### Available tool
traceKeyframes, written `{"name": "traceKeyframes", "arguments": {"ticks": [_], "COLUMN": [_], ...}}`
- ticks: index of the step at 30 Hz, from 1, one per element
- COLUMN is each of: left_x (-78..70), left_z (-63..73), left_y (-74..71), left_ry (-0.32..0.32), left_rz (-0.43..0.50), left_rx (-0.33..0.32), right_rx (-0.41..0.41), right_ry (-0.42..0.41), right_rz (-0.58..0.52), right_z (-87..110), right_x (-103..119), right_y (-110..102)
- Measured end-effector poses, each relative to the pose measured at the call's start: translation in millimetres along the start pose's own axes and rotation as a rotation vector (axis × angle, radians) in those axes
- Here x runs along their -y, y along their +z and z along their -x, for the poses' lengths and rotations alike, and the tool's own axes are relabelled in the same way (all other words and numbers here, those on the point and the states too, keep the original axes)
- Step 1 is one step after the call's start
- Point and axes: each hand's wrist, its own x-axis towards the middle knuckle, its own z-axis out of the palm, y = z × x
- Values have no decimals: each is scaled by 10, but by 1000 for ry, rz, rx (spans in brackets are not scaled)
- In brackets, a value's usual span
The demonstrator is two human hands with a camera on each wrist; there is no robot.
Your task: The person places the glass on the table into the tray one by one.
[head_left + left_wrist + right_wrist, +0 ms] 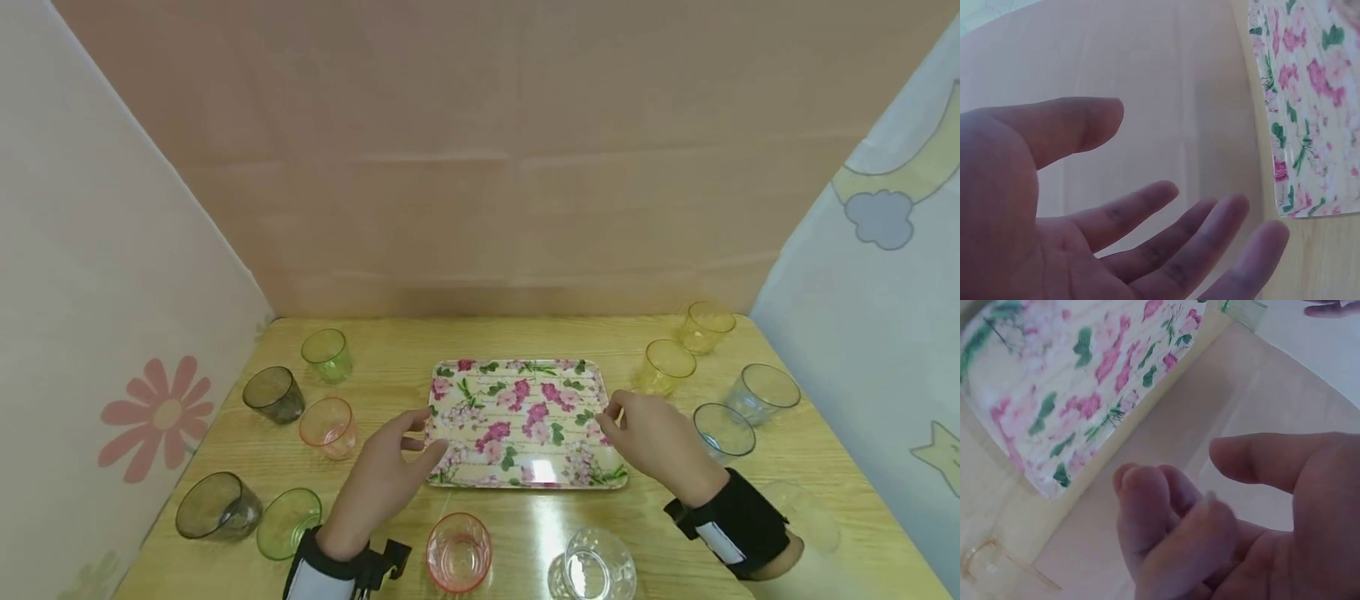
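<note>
A rectangular floral tray [517, 425], white with pink flowers and green leaves, lies flat on the wooden table. My left hand [390, 467] is at its left edge, thumb and fingers spread apart and holding nothing. In the left wrist view the left hand [1147, 250] shows relaxed fingers, with the tray [1316, 112] beyond them. My right hand [660, 437] is by the tray's right edge. The right wrist view shows the right hand [1210, 525] with loosely bent fingers, the thumb apart and nothing between them; the tray [1085, 387] appears separate from it.
Left stand green [327, 356], grey [274, 395] and pink [328, 428] glasses, with another grey [219, 507] and green glass [289, 523] nearer. Yellow [666, 367] and bluish glasses [723, 432] stand right. A pink glass [459, 553] and clear glass [597, 567] are in front.
</note>
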Motion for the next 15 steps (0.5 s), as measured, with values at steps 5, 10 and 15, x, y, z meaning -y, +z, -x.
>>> {"name": "traceKeyframes", "arguments": {"ticks": [5, 10, 15], "left_x": [163, 362, 540], "left_z": [191, 335, 411], "left_y": [28, 74, 160], "left_ry": [-30, -83, -87], "left_rz": [14, 40, 89], "left_rx": [28, 88, 166], "right_rx": [23, 89, 162], "right_ry": [50, 132, 228], "right_rz": [-12, -63, -106], "right_z": [164, 258, 260], "right_x": [-94, -271, -446], "right_y": [152, 377, 566]}}
